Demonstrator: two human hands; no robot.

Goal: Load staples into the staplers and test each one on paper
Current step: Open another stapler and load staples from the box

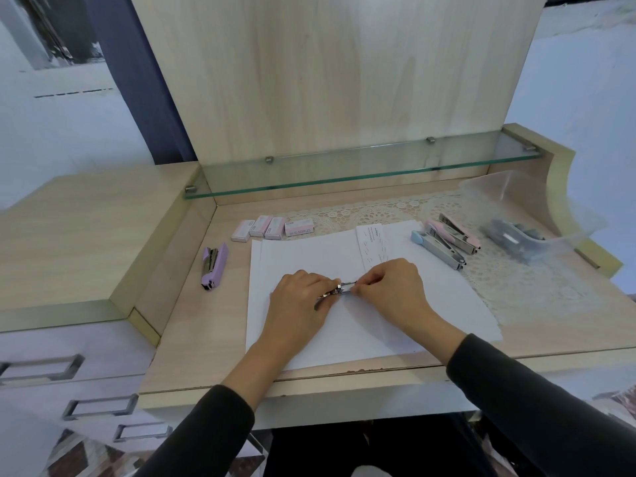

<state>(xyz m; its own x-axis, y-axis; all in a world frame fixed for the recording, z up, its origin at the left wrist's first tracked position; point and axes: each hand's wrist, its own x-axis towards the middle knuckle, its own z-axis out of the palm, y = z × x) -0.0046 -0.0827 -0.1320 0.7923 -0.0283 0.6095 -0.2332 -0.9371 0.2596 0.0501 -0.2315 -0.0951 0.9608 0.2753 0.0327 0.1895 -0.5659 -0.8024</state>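
My left hand grips a small stapler over the white paper; only its metal parts show between my hands. My right hand pinches at the metal front end of that stapler, fingers curled; whether it holds staples is hidden. A purple stapler lies opened on the desk to the left. A blue stapler and a pink stapler lie opened at the right. Several staple boxes stand in a row behind the paper. A narrow stapled paper strip lies on the sheet.
A clear plastic bag with dark items sits at the far right on a lace mat. A glass shelf runs along the back above the desk. A raised wooden side surface borders the left.
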